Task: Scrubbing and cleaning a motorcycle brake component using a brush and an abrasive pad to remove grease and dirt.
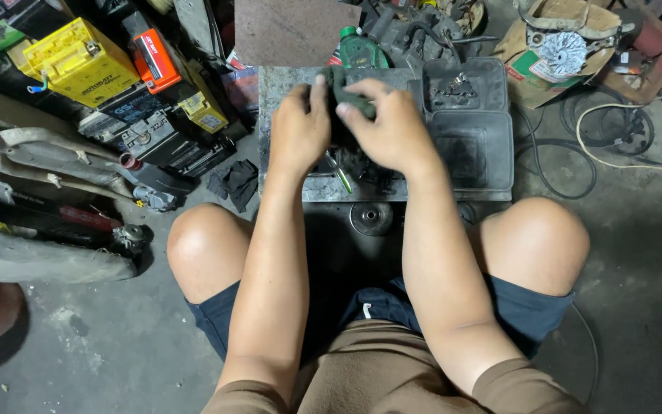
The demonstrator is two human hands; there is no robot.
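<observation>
hands [346,126] — gripping dark part [344,86], axis unclear

Matt, grimy black plastic tray [492,165]; dull scratched metal plate [285,84]; glossy yellow plastic battery [78,65]; rough concrete floor [637,245]; crumpled cardboard box [530,84].

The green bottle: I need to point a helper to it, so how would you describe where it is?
Find the grey metal slab on the floor ahead of the knees. The green bottle lies just past its far edge, above the right hand; it is the only green plastic container among dark engine parts.
</observation>
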